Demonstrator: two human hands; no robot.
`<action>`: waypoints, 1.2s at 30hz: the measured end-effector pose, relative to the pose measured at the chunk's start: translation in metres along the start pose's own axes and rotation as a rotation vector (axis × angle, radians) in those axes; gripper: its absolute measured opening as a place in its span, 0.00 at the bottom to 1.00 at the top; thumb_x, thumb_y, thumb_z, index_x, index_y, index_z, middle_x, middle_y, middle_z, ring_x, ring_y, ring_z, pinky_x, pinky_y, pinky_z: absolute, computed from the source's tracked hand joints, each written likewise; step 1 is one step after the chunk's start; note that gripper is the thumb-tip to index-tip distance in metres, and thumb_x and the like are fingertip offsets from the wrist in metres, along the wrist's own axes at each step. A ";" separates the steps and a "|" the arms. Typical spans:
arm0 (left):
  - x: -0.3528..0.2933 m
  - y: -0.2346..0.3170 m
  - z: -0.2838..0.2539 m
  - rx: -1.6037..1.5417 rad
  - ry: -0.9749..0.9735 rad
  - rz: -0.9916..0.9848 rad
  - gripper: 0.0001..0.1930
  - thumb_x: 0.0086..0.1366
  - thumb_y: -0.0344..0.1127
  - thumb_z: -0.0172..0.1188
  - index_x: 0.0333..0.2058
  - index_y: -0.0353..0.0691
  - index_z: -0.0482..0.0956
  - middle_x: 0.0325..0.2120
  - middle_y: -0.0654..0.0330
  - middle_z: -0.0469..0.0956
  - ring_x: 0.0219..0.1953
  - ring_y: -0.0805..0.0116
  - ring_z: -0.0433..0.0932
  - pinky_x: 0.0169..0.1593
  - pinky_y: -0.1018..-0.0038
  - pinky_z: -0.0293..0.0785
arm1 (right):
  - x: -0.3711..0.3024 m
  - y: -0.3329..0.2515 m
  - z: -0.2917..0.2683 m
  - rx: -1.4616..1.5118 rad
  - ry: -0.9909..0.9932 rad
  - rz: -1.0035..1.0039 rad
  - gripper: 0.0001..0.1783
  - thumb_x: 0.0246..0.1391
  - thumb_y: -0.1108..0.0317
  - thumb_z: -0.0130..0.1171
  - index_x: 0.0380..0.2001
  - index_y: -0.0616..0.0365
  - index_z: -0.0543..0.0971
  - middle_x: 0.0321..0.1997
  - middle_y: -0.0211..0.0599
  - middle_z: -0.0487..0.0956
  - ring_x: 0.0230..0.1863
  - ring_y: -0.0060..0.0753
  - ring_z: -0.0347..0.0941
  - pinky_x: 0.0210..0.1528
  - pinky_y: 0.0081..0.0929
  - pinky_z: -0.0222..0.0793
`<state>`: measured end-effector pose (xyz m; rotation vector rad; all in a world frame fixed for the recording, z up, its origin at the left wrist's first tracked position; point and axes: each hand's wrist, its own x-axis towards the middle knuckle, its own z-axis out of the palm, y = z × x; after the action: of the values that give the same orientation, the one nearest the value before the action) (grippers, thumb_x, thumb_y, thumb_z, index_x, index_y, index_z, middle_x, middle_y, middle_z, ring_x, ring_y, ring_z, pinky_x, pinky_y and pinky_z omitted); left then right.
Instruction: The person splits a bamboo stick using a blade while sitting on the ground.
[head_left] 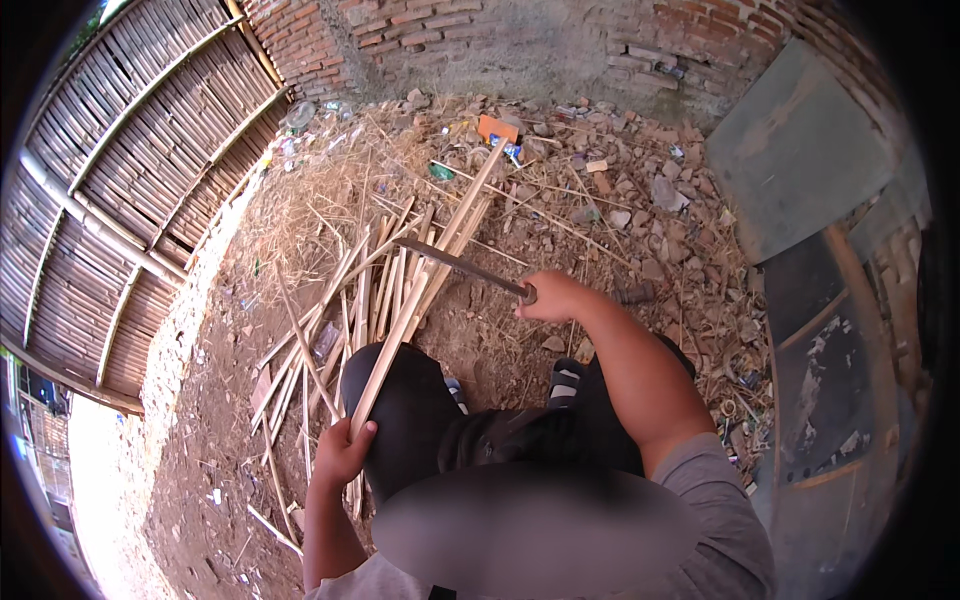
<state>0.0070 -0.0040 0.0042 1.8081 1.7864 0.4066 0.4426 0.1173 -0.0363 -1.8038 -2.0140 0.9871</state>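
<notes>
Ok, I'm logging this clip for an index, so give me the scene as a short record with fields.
place: dirt yard by a brick wall and bamboo fence
left hand: grips a long bamboo strip at its near end
right hand: holds a long blade by the handle, blade lying across the strip
ground: pile of bamboo strips, rubble, dry straw
posture: crouched, knee beside the strip
</notes>
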 end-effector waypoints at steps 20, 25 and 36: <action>0.000 0.007 0.001 -0.009 0.006 -0.032 0.23 0.64 0.52 0.63 0.33 0.31 0.81 0.19 0.55 0.77 0.24 0.68 0.75 0.31 0.66 0.70 | -0.011 -0.011 -0.017 -0.127 0.078 -0.018 0.27 0.47 0.52 0.69 0.47 0.56 0.81 0.41 0.47 0.82 0.46 0.50 0.79 0.48 0.42 0.74; 0.002 -0.003 0.003 -0.011 0.023 -0.026 0.24 0.64 0.52 0.64 0.30 0.31 0.79 0.18 0.53 0.76 0.24 0.66 0.75 0.31 0.65 0.71 | -0.021 -0.037 -0.016 -0.216 -0.079 -0.082 0.24 0.47 0.52 0.69 0.44 0.54 0.81 0.39 0.44 0.82 0.45 0.52 0.79 0.49 0.45 0.74; 0.008 -0.018 0.004 0.066 0.062 -0.008 0.30 0.59 0.59 0.65 0.23 0.31 0.76 0.18 0.43 0.76 0.24 0.47 0.79 0.31 0.57 0.72 | -0.012 -0.014 -0.039 -0.071 0.095 0.141 0.34 0.50 0.52 0.67 0.56 0.63 0.76 0.53 0.53 0.79 0.55 0.52 0.76 0.56 0.40 0.72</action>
<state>-0.0049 0.0027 -0.0111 1.8518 1.8684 0.4090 0.4581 0.1177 0.0041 -2.0143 -1.9096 0.8591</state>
